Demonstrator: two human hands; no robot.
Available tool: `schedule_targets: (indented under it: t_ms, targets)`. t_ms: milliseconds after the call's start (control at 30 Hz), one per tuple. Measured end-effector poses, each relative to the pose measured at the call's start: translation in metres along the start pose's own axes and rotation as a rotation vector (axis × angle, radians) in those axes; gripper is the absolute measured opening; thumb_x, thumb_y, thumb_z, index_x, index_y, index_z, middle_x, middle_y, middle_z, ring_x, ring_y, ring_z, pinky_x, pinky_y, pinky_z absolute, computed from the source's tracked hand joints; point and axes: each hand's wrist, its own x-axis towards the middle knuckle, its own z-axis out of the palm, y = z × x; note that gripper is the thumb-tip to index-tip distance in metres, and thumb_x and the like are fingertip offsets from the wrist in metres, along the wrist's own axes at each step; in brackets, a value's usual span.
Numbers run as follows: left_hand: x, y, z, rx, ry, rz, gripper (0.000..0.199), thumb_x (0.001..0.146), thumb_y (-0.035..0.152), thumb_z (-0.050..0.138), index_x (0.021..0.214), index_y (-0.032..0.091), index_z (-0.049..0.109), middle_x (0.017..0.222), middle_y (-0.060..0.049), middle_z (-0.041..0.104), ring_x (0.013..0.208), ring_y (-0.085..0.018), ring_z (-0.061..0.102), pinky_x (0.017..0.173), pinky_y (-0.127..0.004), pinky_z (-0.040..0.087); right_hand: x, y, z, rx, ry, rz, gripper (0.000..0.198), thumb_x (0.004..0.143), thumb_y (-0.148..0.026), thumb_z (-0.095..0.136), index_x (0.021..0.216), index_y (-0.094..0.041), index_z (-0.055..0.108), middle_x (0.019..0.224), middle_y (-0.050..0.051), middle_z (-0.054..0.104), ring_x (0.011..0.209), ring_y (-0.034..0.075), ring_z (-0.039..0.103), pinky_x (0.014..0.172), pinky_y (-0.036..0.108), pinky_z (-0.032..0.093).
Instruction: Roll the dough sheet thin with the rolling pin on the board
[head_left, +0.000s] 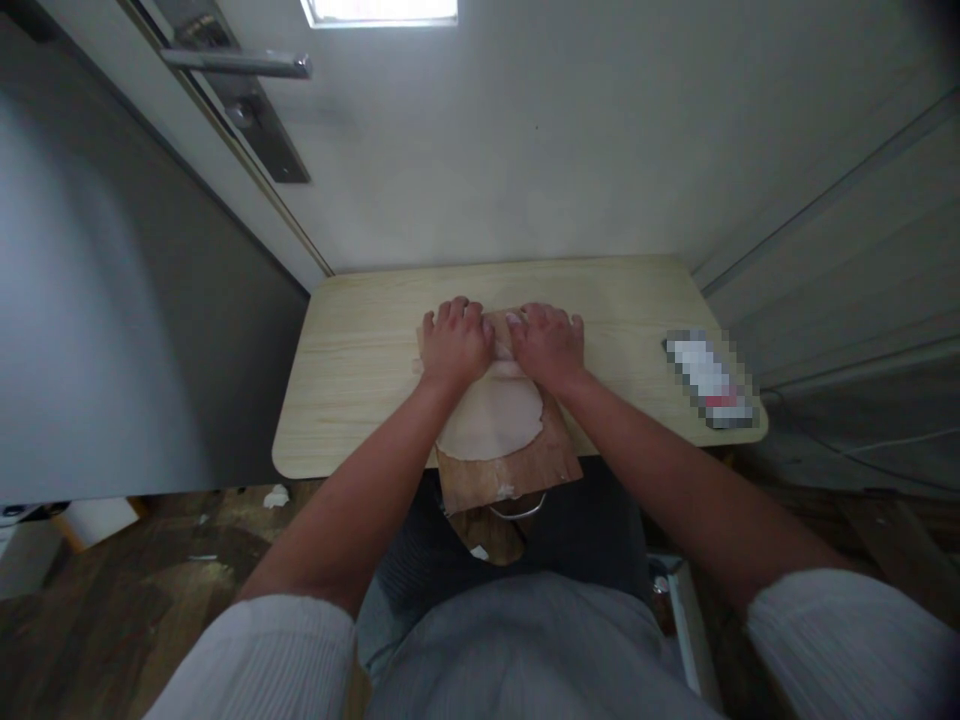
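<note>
A flat, thin sheet of pale dough (491, 420) with an uneven edge lies on a brown wooden board (510, 480). The board rests on the table and its near end sticks out past the front edge, above my lap. My left hand (456, 340) presses down over the far left part of the board, fingers apart and bent forward. Beside it, my right hand (549, 342) presses on the far right part in the same way, the thumbs close together. Under the palms runs a pale bar (506, 369), perhaps a rolling pin; the hands mostly hide it.
The light wooden table (360, 370) stands against a white door with a metal handle (240, 64). At the table's right end lies a blurred-out phone-like object (709, 380). A grey panel (112, 300) rises at the left. White scraps (276, 496) lie on the floor.
</note>
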Motion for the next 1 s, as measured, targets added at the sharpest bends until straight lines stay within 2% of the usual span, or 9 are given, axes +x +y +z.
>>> schedule_targets:
  t_ms: [167, 300, 467, 700, 833, 1000]
  targets:
    - [-0.016, 0.002, -0.003, 0.022, 0.005, -0.010, 0.039, 0.100, 0.039, 0.031, 0.121, 0.022, 0.060, 0.131, -0.013, 0.059, 0.121, -0.031, 0.051, 0.103, -0.049, 0.035, -0.016, -0.002, -0.004, 0.007, -0.028, 0.034, 0.047, 0.103, -0.044, 0.029, 0.124, -0.015, 0.060, 0.120, 0.017, 0.065, 0.108, 0.031, 0.056, 0.094, 0.047, 0.031]
    - [-0.036, 0.005, -0.005, 0.019, 0.010, -0.015, 0.039, 0.099, 0.039, 0.034, 0.125, 0.024, 0.059, 0.136, -0.012, 0.058, 0.126, -0.032, 0.049, 0.106, -0.051, 0.032, -0.035, -0.005, -0.008, 0.011, -0.049, 0.038, 0.046, 0.102, -0.043, 0.031, 0.129, -0.016, 0.058, 0.130, 0.018, 0.062, 0.114, 0.032, 0.053, 0.097, 0.050, 0.031]
    - [-0.071, 0.010, -0.010, 0.038, 0.016, -0.014, 0.040, 0.099, 0.043, 0.036, 0.128, 0.026, 0.058, 0.142, -0.009, 0.056, 0.129, -0.031, 0.048, 0.110, -0.052, 0.031, -0.073, -0.008, -0.014, -0.004, -0.023, -0.015, 0.046, 0.101, -0.041, 0.035, 0.136, -0.018, 0.054, 0.140, 0.016, 0.057, 0.124, 0.034, 0.047, 0.105, 0.056, 0.025]
    - [-0.115, 0.011, -0.018, 0.014, 0.008, 0.037, 0.046, 0.101, 0.046, 0.033, 0.140, 0.029, 0.050, 0.155, -0.004, 0.045, 0.143, -0.028, 0.036, 0.116, -0.050, 0.026, -0.120, -0.011, -0.023, 0.011, -0.042, -0.056, 0.054, 0.102, -0.044, 0.030, 0.147, -0.018, 0.045, 0.150, 0.014, 0.049, 0.138, 0.036, 0.037, 0.112, 0.062, 0.016]
    - [-0.124, 0.006, -0.019, 0.005, 0.011, 0.055, 0.048, 0.101, 0.047, 0.034, 0.144, 0.029, 0.047, 0.157, -0.004, 0.042, 0.146, -0.028, 0.033, 0.120, -0.051, 0.021, -0.126, -0.011, -0.022, 0.009, -0.045, -0.044, 0.056, 0.102, -0.046, 0.031, 0.149, -0.018, 0.043, 0.152, 0.015, 0.046, 0.140, 0.036, 0.035, 0.113, 0.064, 0.015]
    - [-0.118, -0.006, -0.021, 0.031, 0.029, 0.007, 0.049, 0.101, 0.049, 0.035, 0.145, 0.030, 0.044, 0.156, -0.005, 0.043, 0.145, -0.028, 0.034, 0.122, -0.057, 0.013, -0.116, -0.012, -0.022, 0.002, -0.036, -0.031, 0.055, 0.102, -0.045, 0.031, 0.147, -0.018, 0.045, 0.152, 0.014, 0.046, 0.141, 0.037, 0.034, 0.113, 0.064, 0.014]
